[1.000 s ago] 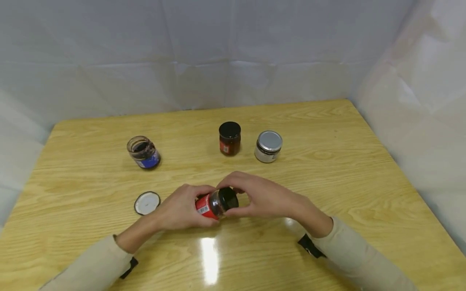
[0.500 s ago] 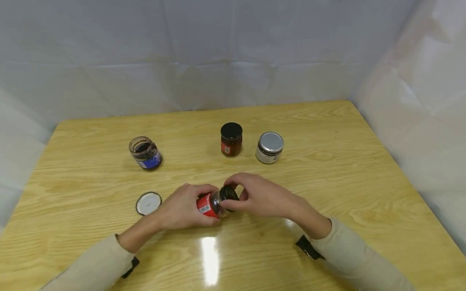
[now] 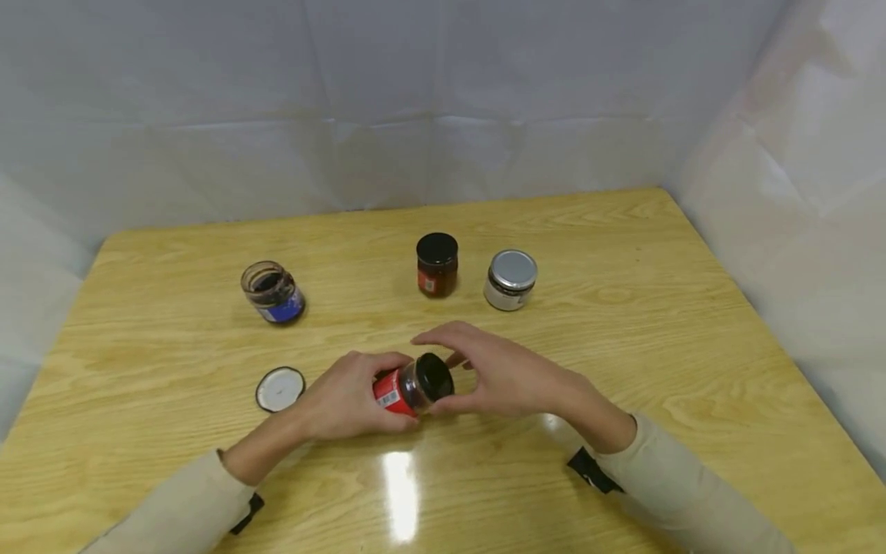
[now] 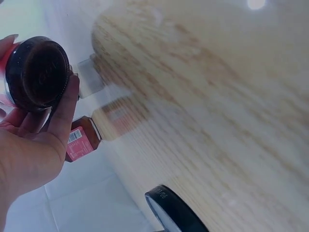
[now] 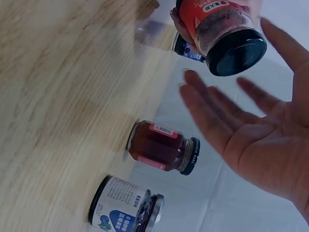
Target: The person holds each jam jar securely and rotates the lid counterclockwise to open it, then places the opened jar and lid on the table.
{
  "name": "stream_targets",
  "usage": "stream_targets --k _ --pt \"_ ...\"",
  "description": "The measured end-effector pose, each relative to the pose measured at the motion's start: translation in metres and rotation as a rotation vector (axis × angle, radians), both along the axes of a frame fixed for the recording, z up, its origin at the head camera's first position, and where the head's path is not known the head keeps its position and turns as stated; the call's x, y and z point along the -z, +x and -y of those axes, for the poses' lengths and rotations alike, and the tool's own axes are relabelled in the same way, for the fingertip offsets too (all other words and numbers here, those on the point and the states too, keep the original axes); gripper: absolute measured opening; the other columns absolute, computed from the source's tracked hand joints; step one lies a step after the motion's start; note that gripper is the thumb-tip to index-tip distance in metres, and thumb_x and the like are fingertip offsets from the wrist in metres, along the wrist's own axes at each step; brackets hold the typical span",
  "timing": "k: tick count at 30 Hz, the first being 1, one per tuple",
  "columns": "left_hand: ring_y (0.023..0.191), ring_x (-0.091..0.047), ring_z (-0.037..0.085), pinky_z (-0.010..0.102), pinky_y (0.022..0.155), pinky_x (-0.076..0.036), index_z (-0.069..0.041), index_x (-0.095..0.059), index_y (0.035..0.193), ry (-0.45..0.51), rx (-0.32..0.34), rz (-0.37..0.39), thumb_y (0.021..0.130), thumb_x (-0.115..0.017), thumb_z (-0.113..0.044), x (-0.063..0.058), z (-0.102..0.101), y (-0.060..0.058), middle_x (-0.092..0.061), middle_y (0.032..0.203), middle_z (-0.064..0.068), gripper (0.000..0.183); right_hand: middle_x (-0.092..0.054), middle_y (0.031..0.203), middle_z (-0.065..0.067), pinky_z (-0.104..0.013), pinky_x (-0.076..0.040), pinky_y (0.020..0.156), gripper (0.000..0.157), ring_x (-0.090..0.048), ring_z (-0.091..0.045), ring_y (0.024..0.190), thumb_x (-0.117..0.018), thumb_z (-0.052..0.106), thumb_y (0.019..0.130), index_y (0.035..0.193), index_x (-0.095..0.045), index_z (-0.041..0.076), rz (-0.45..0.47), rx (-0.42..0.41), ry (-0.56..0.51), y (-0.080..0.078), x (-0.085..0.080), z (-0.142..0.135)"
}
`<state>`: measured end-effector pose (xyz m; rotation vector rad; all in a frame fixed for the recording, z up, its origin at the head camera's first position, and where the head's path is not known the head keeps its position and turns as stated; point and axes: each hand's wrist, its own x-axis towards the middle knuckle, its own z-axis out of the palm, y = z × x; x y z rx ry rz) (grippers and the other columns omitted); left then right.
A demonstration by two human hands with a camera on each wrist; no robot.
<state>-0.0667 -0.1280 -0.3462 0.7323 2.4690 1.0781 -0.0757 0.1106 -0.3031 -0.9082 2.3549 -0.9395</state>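
Observation:
My left hand (image 3: 353, 396) grips a glass jar with a red label (image 3: 391, 394), tilted so that its black lid (image 3: 433, 377) points right. In the left wrist view the dark base of this red-labelled jar (image 4: 41, 75) faces the camera, with fingers wrapped round its side. At the lid end, my right hand (image 3: 508, 373) has its fingers spread. The right wrist view shows that right hand (image 5: 265, 145) with a gap between its fingers and the black lid (image 5: 237, 52); the thumb is close to the lid's rim, and contact cannot be told.
An uncapped jar with a blue label (image 3: 277, 296) stands at the back left. Left of my left hand lies a loose lid (image 3: 280, 388), white inside up. Behind my hands are a dark-lidded amber jar (image 3: 437, 265) and a silver-lidded jar (image 3: 511, 281).
The right fingers held the black lid, pinched it half a second ago, and are now spread away from it. My left hand and the jar have stayed nearly in place.

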Motion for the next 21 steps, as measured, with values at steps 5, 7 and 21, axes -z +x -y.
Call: stream_targets --k 5,7,21 --pt "0.070 -0.058 0.007 0.027 0.058 -0.050 -0.025 -0.063 0.116 -0.013 -0.008 0.003 0.069 -0.082 -0.039 -0.0013 -0.0021 -0.0003 -0.062 0.086 -0.013 0.052 -0.052 0.128 0.005 -0.027 -0.050 0.077 0.078 -0.061 -0.006 0.092 -0.060 0.064 0.082 0.144 -0.041 0.021 0.091 0.144 0.077 0.0017 -0.0014 0.0037" --pt "0.071 -0.058 0.007 0.027 0.058 -0.049 -0.026 -0.063 0.116 -0.017 -0.008 0.003 0.069 -0.082 -0.039 -0.0017 -0.0027 -0.0005 -0.062 0.086 -0.013 0.052 -0.057 0.118 0.007 -0.026 -0.051 0.072 0.070 -0.062 -0.005 0.086 -0.058 0.062 0.085 0.139 -0.048 0.019 0.105 0.164 0.066 0.0016 -0.0006 0.0060" --pt "0.072 -0.059 0.007 0.027 0.059 -0.050 -0.024 -0.063 0.120 0.006 0.012 0.024 0.068 -0.082 -0.040 -0.0006 -0.0006 -0.0007 -0.063 0.088 -0.013 0.057 -0.055 0.122 0.010 -0.026 -0.048 0.089 0.047 -0.052 -0.004 0.109 -0.076 0.023 0.083 0.127 -0.059 0.019 -0.008 -0.019 -0.099 0.0004 0.0017 -0.0007"
